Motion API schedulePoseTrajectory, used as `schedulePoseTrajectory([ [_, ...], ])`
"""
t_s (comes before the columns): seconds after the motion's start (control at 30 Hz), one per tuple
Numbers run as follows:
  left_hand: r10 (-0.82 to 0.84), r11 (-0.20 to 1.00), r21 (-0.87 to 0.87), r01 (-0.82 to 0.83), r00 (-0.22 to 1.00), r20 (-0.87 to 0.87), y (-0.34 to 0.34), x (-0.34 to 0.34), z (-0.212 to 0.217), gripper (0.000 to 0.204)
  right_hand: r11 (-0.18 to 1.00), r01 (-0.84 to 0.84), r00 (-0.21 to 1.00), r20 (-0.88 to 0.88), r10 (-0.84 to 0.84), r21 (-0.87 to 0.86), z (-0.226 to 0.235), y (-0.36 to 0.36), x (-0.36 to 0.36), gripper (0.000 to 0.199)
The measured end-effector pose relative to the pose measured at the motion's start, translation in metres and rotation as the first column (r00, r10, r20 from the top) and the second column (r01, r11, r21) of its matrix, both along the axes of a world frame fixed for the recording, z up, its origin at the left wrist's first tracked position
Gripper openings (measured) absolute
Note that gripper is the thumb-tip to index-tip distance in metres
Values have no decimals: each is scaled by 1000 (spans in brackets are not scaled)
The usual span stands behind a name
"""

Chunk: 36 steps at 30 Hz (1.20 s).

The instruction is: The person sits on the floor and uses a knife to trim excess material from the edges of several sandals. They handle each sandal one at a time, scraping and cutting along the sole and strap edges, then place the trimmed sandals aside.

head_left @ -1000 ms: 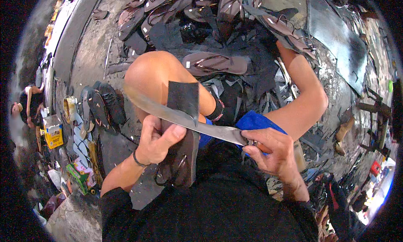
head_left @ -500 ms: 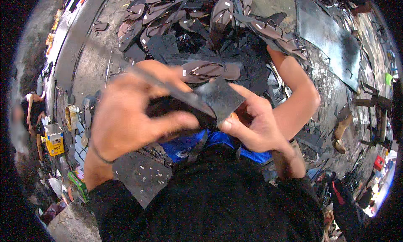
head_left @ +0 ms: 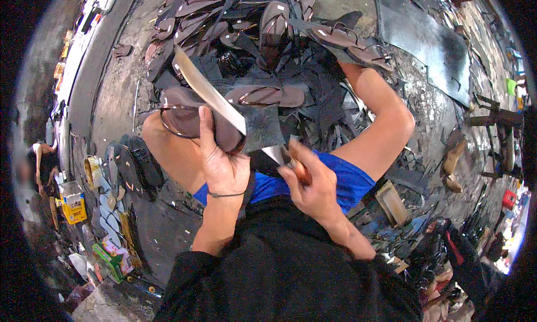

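My left hand (head_left: 221,162) grips a dark brown sandal sole (head_left: 193,121) with a square black rubber piece (head_left: 263,129) against it, held over my left knee. My right hand (head_left: 307,179) is closed on the handle of a long broad-bladed knife (head_left: 210,93). The blade runs up and left across the sole and the rubber piece, its tip pointing at the sandal pile. My thumb lies along the sole next to the blade. I sit with bare knees apart, in blue shorts (head_left: 347,182) and a black top.
A heap of dark sandals and rubber strips (head_left: 263,31) lies on the ground ahead. Stacked soles (head_left: 131,165) sit left of my knee. A black rubber sheet (head_left: 425,37) lies far right, a wooden block (head_left: 391,202) by my right thigh. Another person (head_left: 42,160) crouches far left.
I lifted the sole and rubber piece close to my face, then lowered them. The knife blade now points up and left across the sole rather than lying level over my lap.
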<state>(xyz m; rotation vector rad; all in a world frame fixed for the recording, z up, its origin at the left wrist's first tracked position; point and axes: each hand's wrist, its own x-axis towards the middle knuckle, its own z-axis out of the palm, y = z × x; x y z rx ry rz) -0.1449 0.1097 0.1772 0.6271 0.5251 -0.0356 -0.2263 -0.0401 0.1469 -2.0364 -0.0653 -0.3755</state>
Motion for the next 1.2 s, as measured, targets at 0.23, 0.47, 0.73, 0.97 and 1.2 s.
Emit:
schedulePoseTrajectory([
  [0.23,-251,946,211,245,968,2,32,-66,-50,32,983,-153,901,-394,179,97,13,-8,-21,45],
  [0.47,-245,961,90,260,958,-147,42,-65,-28,30,964,-74,835,-513,200,257,13,-19,-16,41],
  [0.73,0,986,164,29,985,-175,35,-57,-40,32,957,-238,783,-552,289,163,23,-43,-70,40],
  [0.97,-47,920,361,156,955,-294,30,-69,-27,35,936,-312,760,-549,349,163,-4,-5,-28,45],
  [1.2,32,971,235,38,958,-286,36,-67,-25,33,935,-266,907,-268,325,236,-48,46,16,45],
])
